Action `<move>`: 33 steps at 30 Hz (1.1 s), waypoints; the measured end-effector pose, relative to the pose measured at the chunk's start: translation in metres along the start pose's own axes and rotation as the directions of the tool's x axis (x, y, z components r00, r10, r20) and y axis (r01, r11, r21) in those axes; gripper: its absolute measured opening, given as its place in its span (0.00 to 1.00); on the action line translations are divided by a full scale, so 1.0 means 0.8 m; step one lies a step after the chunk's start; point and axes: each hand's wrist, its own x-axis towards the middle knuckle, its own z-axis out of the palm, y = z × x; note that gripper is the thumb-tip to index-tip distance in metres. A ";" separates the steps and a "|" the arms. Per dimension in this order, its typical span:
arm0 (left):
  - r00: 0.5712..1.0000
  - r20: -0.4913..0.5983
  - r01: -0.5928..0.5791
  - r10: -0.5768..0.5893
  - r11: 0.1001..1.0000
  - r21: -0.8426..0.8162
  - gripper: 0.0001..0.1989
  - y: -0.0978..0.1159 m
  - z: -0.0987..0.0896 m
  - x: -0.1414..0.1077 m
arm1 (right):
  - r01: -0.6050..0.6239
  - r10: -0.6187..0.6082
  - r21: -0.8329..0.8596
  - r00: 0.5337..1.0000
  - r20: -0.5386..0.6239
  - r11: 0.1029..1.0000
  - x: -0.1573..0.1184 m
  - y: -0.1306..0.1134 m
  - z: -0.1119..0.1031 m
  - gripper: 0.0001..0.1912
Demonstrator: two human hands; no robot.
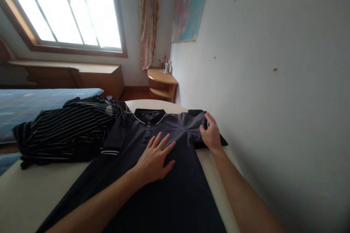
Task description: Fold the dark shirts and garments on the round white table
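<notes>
A dark grey-blue polo shirt (175,160) lies spread front up, its white-edged black collar (150,115) at the far end. My left hand (154,162) rests flat on its chest, fingers spread, just below the buttons. At the right sleeve's cuff, my right hand (212,134) touches the fabric with thumb and fingers apart. The other sleeve (115,140) lies out to the left and shows white cuff stripes. Under the right sleeve, black cloth (223,140) sticks out; what it belongs to is hidden.
The shirt lies on a cream-coloured surface (46,189) beside a white wall (273,116). A rumpled black-and-white striped garment (68,127) is on the left, next to a blue checked bed cover (41,100). Beyond are a wooden corner shelf (162,77) and a window (73,7).
</notes>
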 end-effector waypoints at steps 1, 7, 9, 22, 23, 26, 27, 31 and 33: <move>0.998 0.018 -0.058 0.058 0.998 -0.012 0.34 0.008 0.000 0.007 | 0.008 -0.008 0.004 1.000 0.003 1.000 0.000 -0.001 0.000 0.31; 0.955 0.173 -0.220 0.240 0.967 -0.127 0.36 0.048 0.020 0.030 | 0.054 -0.054 0.005 0.998 0.015 0.999 -0.002 -0.012 -0.003 0.31; 0.951 0.155 -0.246 0.268 0.958 -0.150 0.34 0.053 0.027 0.028 | 0.083 -0.083 -0.003 0.996 0.031 0.997 -0.001 -0.017 -0.006 0.31; 0.936 -0.216 0.222 -0.278 0.942 -0.250 0.18 -0.010 -0.007 0.051 | 0.557 -0.516 0.094 0.676 0.526 0.825 -0.024 -0.098 -0.018 0.41; 0.919 -0.226 0.259 -0.322 0.928 -0.268 0.19 -0.021 -0.006 0.051 | 0.574 -0.529 0.118 0.630 0.568 0.810 -0.027 -0.102 -0.017 0.42; 0.915 -0.232 0.269 -0.329 0.929 -0.255 0.19 -0.042 0.004 0.050 | 0.583 -0.508 0.124 0.561 0.654 0.803 -0.034 -0.108 -0.016 0.40; 0.924 -0.234 0.249 -0.302 0.940 -0.232 0.19 -0.044 0.009 0.049 | 0.578 -0.490 0.110 0.557 0.671 0.808 -0.034 -0.108 -0.016 0.38; 0.955 -0.223 0.173 -0.194 0.979 -0.111 0.18 -0.040 0.020 0.048 | 0.514 -0.407 0.064 0.590 0.697 0.855 -0.034 -0.107 -0.016 0.20; 0.967 -0.191 0.157 -0.167 0.985 -0.065 0.18 -0.038 0.022 0.048 | 0.463 -0.393 0.087 0.621 0.678 0.882 -0.034 -0.107 -0.015 0.13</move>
